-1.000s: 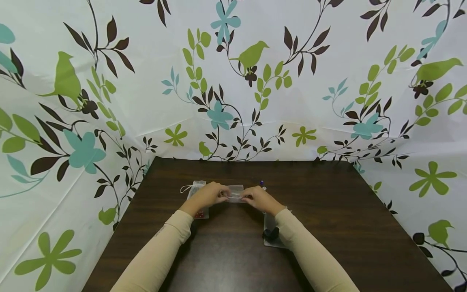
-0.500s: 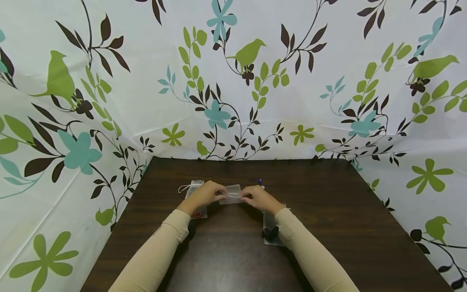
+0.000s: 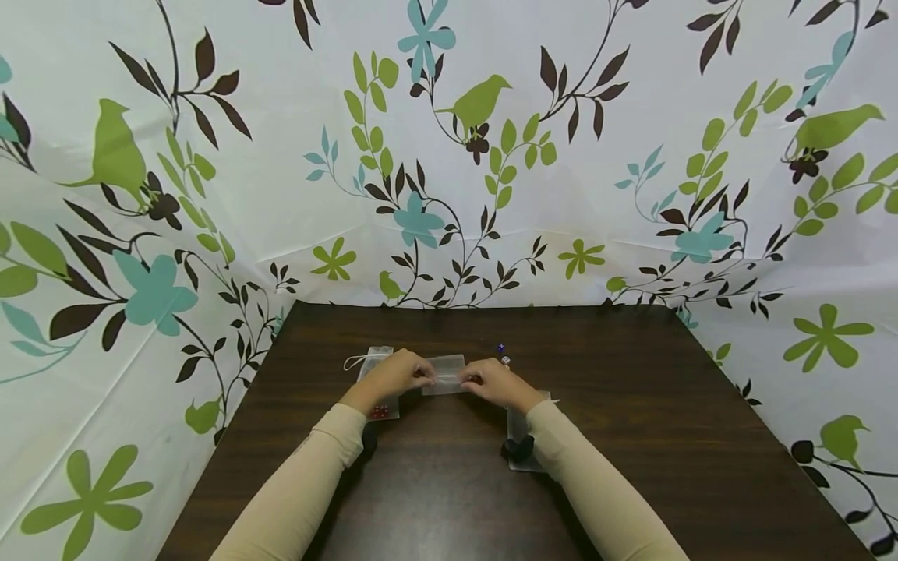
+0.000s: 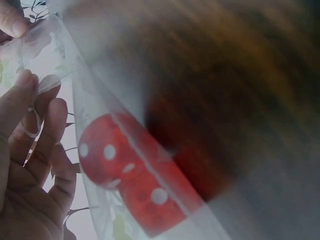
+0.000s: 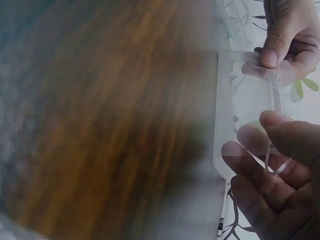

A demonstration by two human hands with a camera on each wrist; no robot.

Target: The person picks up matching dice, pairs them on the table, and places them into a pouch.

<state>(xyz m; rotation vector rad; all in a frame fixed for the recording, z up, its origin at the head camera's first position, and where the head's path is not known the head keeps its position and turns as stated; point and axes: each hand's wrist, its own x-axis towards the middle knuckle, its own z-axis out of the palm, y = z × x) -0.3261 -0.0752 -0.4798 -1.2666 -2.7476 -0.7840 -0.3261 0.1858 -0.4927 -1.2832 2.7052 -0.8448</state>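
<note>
A small clear zip bag [image 3: 449, 383] lies between my hands near the middle of the table, and no contents show in it. My left hand [image 3: 401, 374] pinches its left side near the top between thumb and fingers. On its right side, my right hand [image 3: 496, 383] pinches the same strip; in the right wrist view, both thumbs press along the bag's seal [image 5: 274, 92]. Partly under my left forearm is another clear bag [image 3: 380, 352] with a white string loop and red dice [image 3: 380, 411] inside. The red dice [image 4: 155, 195] look large through the plastic in the left wrist view.
Past my right hand stand a blue die [image 3: 501, 348] and a white die [image 3: 506, 361]. A further clear bag [image 3: 517, 425] lies partly under my right forearm. The dark wooden table [image 3: 596, 343] meets a patterned cloth [image 3: 477, 195] at its far edge.
The middle bag has turned slightly and more of its lower part shows between my hands. Both hands keep their pinch on it. The white die shows a little more clearly.
</note>
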